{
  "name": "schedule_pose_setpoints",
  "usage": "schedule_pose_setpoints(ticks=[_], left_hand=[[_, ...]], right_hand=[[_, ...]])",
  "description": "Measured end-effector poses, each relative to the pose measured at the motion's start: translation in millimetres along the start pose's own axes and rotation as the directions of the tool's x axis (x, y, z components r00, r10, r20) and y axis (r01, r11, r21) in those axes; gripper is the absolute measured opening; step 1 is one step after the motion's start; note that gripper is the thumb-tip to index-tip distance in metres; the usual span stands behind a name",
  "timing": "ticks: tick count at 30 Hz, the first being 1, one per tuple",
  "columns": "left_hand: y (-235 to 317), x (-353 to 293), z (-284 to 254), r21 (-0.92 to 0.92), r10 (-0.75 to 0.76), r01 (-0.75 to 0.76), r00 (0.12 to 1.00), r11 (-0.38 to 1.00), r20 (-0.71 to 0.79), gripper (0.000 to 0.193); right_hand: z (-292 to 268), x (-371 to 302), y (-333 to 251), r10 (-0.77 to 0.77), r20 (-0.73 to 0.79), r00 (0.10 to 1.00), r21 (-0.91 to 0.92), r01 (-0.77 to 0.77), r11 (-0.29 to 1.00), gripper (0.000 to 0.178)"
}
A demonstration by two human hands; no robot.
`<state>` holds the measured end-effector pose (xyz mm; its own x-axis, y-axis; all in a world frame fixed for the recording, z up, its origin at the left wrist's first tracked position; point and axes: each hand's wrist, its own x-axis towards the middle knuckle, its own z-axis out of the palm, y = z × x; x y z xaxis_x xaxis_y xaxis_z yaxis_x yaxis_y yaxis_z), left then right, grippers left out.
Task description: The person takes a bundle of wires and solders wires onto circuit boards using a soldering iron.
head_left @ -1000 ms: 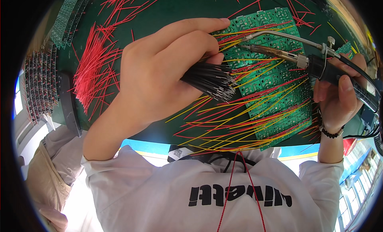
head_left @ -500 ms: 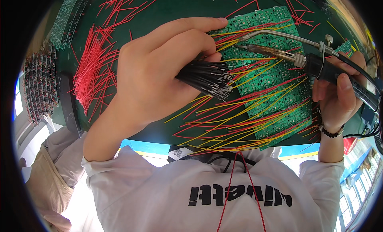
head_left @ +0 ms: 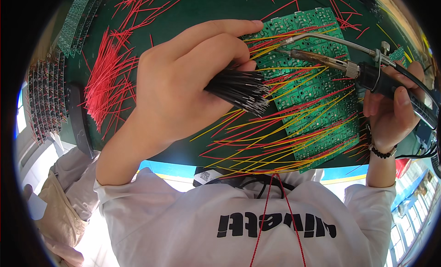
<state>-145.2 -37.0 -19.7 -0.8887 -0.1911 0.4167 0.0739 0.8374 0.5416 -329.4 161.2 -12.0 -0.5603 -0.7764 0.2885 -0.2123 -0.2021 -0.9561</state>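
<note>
A bundle of black wires (head_left: 239, 90) with bare silvery ends is gripped in my left hand (head_left: 183, 78), whose forefinger reaches to the top left corner of a green circuit board panel (head_left: 317, 124). My right hand (head_left: 395, 101) is closed round the black handle of a soldering iron (head_left: 321, 60). A bent metal feed tube (head_left: 330, 38) is clamped to the iron. Its end and the iron's tip lie near the panel's upper left part, close to my left fingers. Red and yellow wires (head_left: 257, 138) stand in rows across the panel and trail off its left side.
Loose red wires (head_left: 103, 78) lie piled on the green work surface (head_left: 202, 10) at the left, with more scattered at the back. Stacked circuit boards (head_left: 48, 99) stand at the far left beside a dark bar (head_left: 81, 120). Another person's clothed legs (head_left: 69, 189) show at lower left.
The soldering iron and my right hand have shifted very slightly to the right and down. My left hand, still holding the black wires, has barely moved.
</note>
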Motion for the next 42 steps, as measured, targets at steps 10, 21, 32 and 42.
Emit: schedule_pose_setpoints(ticks=[10, 21, 32, 42], left_hand=[[12.1, -5.3, 8.1, 0.034, 0.071, -0.072, 0.997, 0.997, 0.034, 0.012], [-1.3, 4.3, -0.6, -0.064, 0.029, -0.029, 1.000, 0.998, -0.011, 0.005], [-19.9, 7.9, -8.6, -0.736, -0.349, -0.028, 0.868, 0.677, -0.353, 0.017], [-19.1, 11.8, -5.4, -0.745, -0.390, 0.075, 0.884, 0.663, -0.259, 0.002]], right_hand=[[-0.8, -26.8, 2.9, -0.078, -0.057, 0.995, 0.119, 0.085, 0.989, 0.016], [10.3, -3.1, -4.5, -0.033, -0.108, 0.994, 0.023, 0.036, 0.999, 0.014], [6.1, -3.4, -8.6, 0.062, -0.183, 0.981, 0.070, -0.050, 0.996, 0.013], [6.1, -4.6, -12.7, 0.101, -0.125, 0.987, 0.071, -0.092, 0.993, 0.016]])
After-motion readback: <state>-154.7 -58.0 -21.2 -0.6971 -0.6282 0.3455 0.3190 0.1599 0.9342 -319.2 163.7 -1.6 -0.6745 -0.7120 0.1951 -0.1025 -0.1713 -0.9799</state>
